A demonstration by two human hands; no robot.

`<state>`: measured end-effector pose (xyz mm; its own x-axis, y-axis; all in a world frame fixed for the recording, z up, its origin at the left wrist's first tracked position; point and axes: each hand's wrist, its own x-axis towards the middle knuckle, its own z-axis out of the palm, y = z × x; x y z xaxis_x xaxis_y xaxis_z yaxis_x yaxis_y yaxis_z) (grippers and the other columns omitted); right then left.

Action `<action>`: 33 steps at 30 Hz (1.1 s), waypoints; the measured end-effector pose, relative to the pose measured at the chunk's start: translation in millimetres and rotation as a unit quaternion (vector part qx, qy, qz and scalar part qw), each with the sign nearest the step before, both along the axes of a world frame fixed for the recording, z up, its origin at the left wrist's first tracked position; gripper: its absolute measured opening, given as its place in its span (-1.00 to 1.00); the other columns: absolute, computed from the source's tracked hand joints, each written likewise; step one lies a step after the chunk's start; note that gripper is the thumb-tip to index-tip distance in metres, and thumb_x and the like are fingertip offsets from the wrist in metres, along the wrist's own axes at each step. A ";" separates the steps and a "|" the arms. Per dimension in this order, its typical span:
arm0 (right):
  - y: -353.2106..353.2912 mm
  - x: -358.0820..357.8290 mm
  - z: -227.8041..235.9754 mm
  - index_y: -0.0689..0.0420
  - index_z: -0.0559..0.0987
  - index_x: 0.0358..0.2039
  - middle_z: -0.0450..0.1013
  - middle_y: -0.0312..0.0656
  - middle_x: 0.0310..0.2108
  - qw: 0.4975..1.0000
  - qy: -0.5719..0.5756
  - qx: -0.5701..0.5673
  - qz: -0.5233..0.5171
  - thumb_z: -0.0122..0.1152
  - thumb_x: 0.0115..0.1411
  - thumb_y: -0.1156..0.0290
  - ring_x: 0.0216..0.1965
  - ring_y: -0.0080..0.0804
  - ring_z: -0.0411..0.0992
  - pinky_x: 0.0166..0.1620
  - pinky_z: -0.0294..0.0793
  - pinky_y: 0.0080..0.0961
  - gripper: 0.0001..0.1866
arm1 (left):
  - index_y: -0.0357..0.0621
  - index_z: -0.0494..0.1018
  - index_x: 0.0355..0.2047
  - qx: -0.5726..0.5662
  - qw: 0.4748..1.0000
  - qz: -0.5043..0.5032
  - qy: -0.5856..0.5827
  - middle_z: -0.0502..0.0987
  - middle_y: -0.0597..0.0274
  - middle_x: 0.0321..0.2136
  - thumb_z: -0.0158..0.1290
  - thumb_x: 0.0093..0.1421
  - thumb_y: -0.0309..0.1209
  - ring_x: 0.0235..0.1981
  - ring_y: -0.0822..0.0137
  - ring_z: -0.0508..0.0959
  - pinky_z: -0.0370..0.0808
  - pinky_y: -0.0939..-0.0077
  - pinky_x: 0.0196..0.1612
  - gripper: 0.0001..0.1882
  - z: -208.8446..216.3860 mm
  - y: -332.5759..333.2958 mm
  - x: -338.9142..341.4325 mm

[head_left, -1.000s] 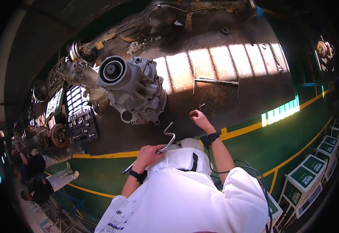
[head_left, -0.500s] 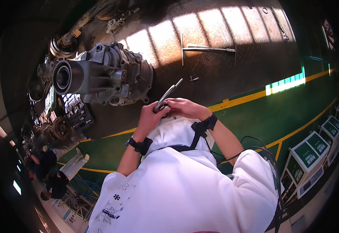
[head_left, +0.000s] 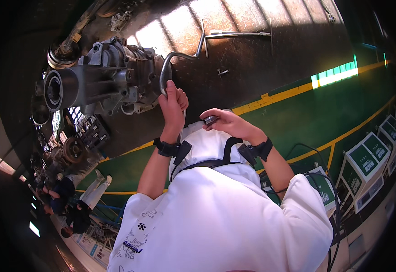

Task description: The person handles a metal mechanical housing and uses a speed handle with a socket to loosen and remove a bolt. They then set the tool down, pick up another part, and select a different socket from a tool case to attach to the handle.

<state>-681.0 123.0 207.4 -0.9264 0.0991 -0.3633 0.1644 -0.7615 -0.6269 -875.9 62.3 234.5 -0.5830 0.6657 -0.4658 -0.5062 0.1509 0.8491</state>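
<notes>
My left hand (head_left: 174, 106) is closed around a bent steel speed handle (head_left: 167, 68), whose crank curves up and away over the dark metal bench. Beside it to the right, my right hand (head_left: 229, 123) grips a short dark socket (head_left: 210, 120) between thumb and fingers, apart from the handle. Just beyond my left hand stands a large grey gearbox housing (head_left: 111, 79) with a round opening at its left end. The handle's bend passes in front of the housing's right edge.
On the bench (head_left: 252, 59) lie a long thin bar tool (head_left: 238, 34) with crosspieces and a small T-shaped metal piece (head_left: 223, 72). A tool case (head_left: 93, 131) is at the left. Green-and-white cabinets (head_left: 365, 161) stand right. Two people (head_left: 68, 204) are at lower left.
My hands have moved apart. The left one has swung the speed handle forward and left, so its crank now shows. The right one has drawn back with the socket.
</notes>
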 end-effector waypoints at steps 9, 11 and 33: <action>-20.1 26.3 21.2 0.23 0.44 0.06 0.49 -0.17 -0.20 0.984 -0.121 0.003 -0.129 0.00 0.41 0.37 -0.23 -0.52 0.51 -0.08 0.54 -0.52 -0.71 | -0.06 0.06 -0.62 0.175 0.977 0.036 0.114 0.04 0.44 -0.72 -0.19 0.46 -0.15 -0.70 0.55 0.05 -0.01 0.55 -0.60 -0.50 39.1 19.5 31.4; -24.3 35.7 25.7 0.19 0.47 0.00 0.48 -0.24 -0.32 0.982 -0.117 0.033 -0.144 -0.04 0.44 0.26 -0.35 -0.58 0.46 -0.21 0.49 -0.60 -0.70 | -0.07 0.09 -0.58 0.194 0.969 0.026 0.149 0.07 0.42 -0.69 -0.19 0.46 -0.15 -0.66 0.54 0.08 0.03 0.55 -0.57 -0.53 45.5 19.6 37.1; -19.1 27.8 56.0 0.18 0.48 -0.24 0.26 -0.39 -0.59 0.908 -0.103 0.023 -0.405 -0.14 0.42 0.31 -0.57 -0.70 0.25 -0.46 0.25 -0.71 -0.75 | 0.07 0.18 -0.50 0.317 0.735 0.018 0.599 0.16 0.38 -0.59 -0.15 0.36 0.10 -0.51 0.36 0.15 0.26 0.47 -0.46 -0.55 104.6 -14.2 60.9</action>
